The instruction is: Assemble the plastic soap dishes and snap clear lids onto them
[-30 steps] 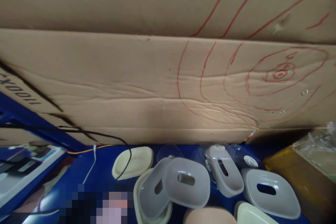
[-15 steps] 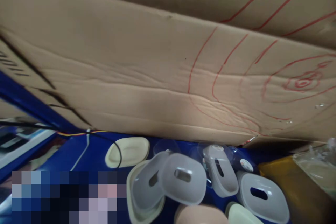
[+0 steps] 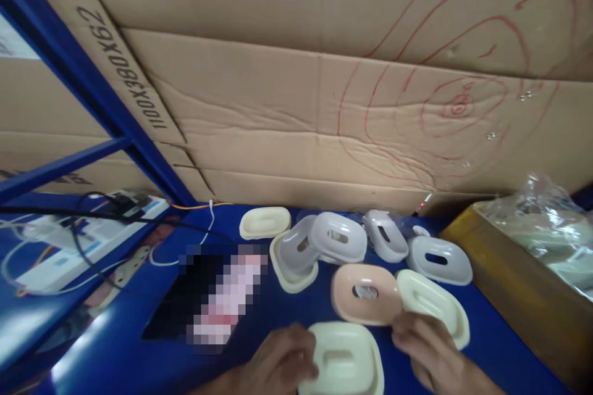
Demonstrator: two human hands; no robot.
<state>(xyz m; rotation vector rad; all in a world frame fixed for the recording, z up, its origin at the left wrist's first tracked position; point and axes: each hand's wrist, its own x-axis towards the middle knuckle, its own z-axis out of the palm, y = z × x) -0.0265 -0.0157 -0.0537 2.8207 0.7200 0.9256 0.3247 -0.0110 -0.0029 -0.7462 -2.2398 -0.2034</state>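
Observation:
At the bottom of the head view, my left hand [image 3: 285,358] is curled with its fingertips at the left edge of a pale green soap dish [image 3: 345,355]. My right hand [image 3: 426,342] is to the right of that dish, fingers bent together by the lower right edge of a pink slotted soap dish [image 3: 368,290]. What either hand pinches, if anything, is hidden or blurred. Behind my right hand lies another pale green dish [image 3: 435,299], partly covered by the pink one. Further back are translucent white slotted pieces, one [image 3: 338,237] overlapping another [image 3: 299,247] in a cream dish [image 3: 291,284].
A cream dish [image 3: 265,222] lies near the cardboard wall [image 3: 259,86]. More white slotted pieces [image 3: 440,259] sit at right, beside a brown box [image 3: 523,296] topped with clear plastic bags. At left are a dark flat object [image 3: 178,302], a power strip [image 3: 92,250] and cables.
The view has tilted down and drawn back, so the table shows more fully. Both hands, out of sight before, now appear at the bottom among the dishes.

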